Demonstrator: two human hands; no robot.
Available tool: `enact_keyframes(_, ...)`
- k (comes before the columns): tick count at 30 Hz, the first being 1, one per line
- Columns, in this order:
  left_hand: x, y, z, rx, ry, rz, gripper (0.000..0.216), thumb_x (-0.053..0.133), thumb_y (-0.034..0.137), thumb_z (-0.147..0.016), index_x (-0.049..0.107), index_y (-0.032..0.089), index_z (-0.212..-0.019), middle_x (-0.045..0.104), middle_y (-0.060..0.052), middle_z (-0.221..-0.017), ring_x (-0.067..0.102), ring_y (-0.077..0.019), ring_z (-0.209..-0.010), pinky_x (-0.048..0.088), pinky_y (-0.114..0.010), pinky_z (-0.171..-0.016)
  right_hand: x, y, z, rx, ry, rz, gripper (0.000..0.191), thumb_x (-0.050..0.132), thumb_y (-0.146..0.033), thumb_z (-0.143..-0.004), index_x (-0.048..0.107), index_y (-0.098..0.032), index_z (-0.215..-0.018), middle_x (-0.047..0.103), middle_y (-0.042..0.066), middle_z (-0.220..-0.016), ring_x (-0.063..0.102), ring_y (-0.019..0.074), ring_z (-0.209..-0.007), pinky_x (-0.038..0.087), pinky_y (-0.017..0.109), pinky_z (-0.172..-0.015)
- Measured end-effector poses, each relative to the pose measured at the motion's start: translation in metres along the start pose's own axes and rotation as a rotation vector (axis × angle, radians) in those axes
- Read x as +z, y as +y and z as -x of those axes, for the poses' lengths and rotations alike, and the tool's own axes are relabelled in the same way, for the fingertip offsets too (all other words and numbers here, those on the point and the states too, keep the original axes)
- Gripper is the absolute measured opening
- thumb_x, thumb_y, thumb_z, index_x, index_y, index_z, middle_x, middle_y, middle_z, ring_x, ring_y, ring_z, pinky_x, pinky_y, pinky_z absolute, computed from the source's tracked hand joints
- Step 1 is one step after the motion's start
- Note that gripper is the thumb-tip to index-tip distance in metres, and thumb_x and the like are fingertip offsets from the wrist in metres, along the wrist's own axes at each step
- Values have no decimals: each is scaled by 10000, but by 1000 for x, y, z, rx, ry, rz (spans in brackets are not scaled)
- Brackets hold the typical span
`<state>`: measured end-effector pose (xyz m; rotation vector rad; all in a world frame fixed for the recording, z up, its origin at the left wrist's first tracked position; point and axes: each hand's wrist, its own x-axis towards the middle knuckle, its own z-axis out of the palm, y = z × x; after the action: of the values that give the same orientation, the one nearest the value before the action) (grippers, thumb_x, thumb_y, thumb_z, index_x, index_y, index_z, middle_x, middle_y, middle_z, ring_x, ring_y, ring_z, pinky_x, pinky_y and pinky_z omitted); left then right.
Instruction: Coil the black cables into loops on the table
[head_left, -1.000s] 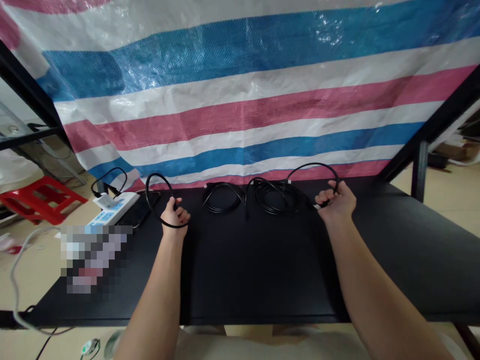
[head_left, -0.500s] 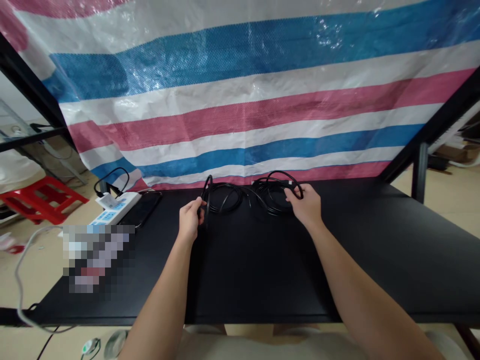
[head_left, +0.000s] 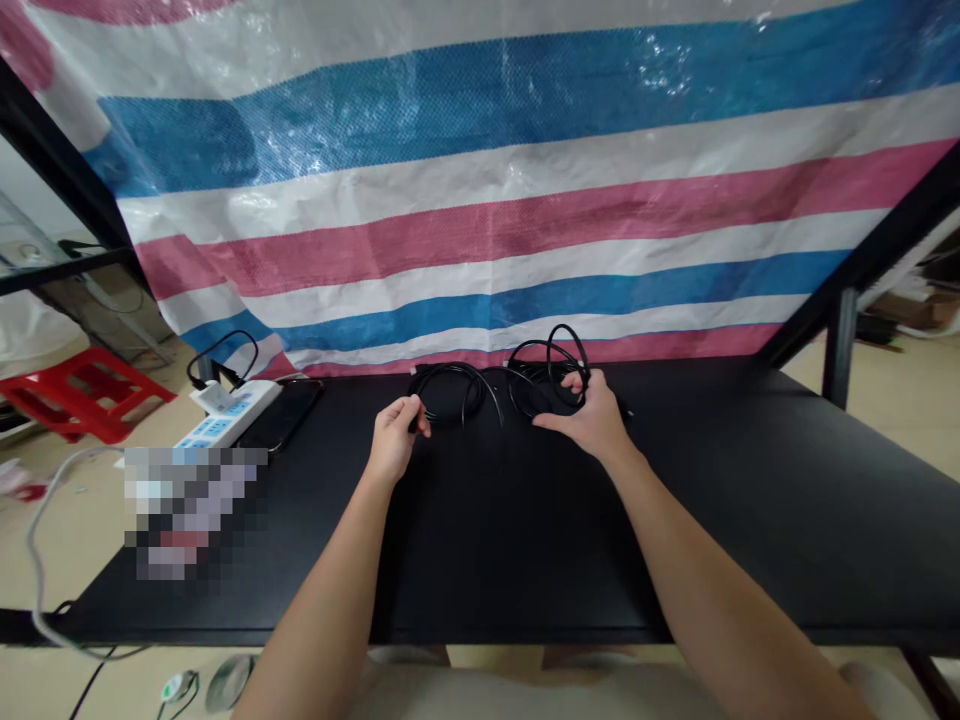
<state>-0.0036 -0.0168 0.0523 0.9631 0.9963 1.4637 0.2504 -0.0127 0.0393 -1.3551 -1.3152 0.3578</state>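
The left grip (head_left: 394,440) is clamping the end of a black cable (head_left: 450,376), with the cable's loose coil lying directly beyond the grip. The right grip (head_left: 589,418) is curling around a raised loop (head_left: 566,350) of a second black coil (head_left: 531,385), though this view does not establish whether it is clamped. Holding close to the cable end is keeping the coil flat and controlled. The worktop (head_left: 525,540) is carrying both coils, with a power strip (head_left: 225,415) and a phone (head_left: 283,415) lying well left of the left grip. A striped tarp (head_left: 480,200) is hanging beyond the worktop, and a red stool (head_left: 82,395) is standing on the floor (head_left: 45,560) left of the power strip.
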Motion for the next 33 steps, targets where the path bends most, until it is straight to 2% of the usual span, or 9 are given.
enact_keyframes(5,0,3,4,16,-90,106,273,743,358,-653,589,159,-548,465,30,-429,476,-104,-427,409,-247,-484,5,-11,5,53,167,122,319,686,-362,-552,388,-259,-602,508,-13,-620,510,179,-645,454,337,-682)
enact_keyframes(9,2,3,8,22,-138,69,261,809,337,-536,630,147,-524,686,-80,-741,641,-190,-700,501,-297,-605,8,-18,5,181,196,-181,291,601,-408,-647,377,-256,-541,418,-51,-464,409,126,-457,371,272,-478)
enact_keyframes(13,8,-3,10,-2,-203,-10,301,851,347,-478,624,150,-470,677,-145,-1118,612,-311,-1052,531,-368,-757,20,-25,11,370,-123,-652,453,657,-526,-632,331,-249,-483,265,-95,-356,252,79,-334,263,243,-369)
enact_keyframes(16,12,-9,12,-22,-227,-50,370,857,383,-486,580,149,-415,628,-150,-1233,571,-342,-1137,512,-395,-828,28,-30,19,485,-388,-817,569,664,-570,-660,243,-244,-459,205,-95,-346,242,74,-335,279,242,-376)
enact_keyframes(19,17,-15,13,-54,-229,-63,420,856,436,-478,562,142,-413,635,-142,-1204,604,-339,-1087,517,-402,-819,30,-34,24,516,-519,-876,599,566,-634,-722,193,-242,-465,188,-81,-376,252,86,-366,299,253,-402)
enact_keyframes(23,23,-18,12,-89,-132,13,493,843,509,-439,529,130,-461,669,-113,-1044,680,-293,-886,562,-384,-680,27,-36,24,527,-538,-918,588,428,-774,-685,259,-249,-482,284,-55,-436,310,111,-417,321,272,-426)
enact_keyframes(25,25,-18,10,-90,-55,61,505,843,510,-427,516,132,-497,673,-91,-952,693,-265,-796,571,-370,-629,28,-36,24,527,-506,-928,573,571,-737,-592,297,-244,-497,349,-52,-465,334,104,-432,325,266,-433)
enact_keyframes(28,27,-16,9,-105,28,115,468,841,458,-467,498,144,-527,660,-52,-803,698,-240,-732,576,-345,-596,35,-35,27,551,-430,-852,518,789,-499,-453,350,-233,-521,396,-72,-471,349,86,-428,328,244,-434)
enact_keyframes(33,28,-14,8,-152,106,189,372,773,333,-622,452,163,-542,610,-4,-644,705,-208,-686,571,-296,-604,46,-26,31,451,-280,-480,384,677,-482,-614,415,-235,-480,403,-57,-400,387,106,-404,353,259,-448)
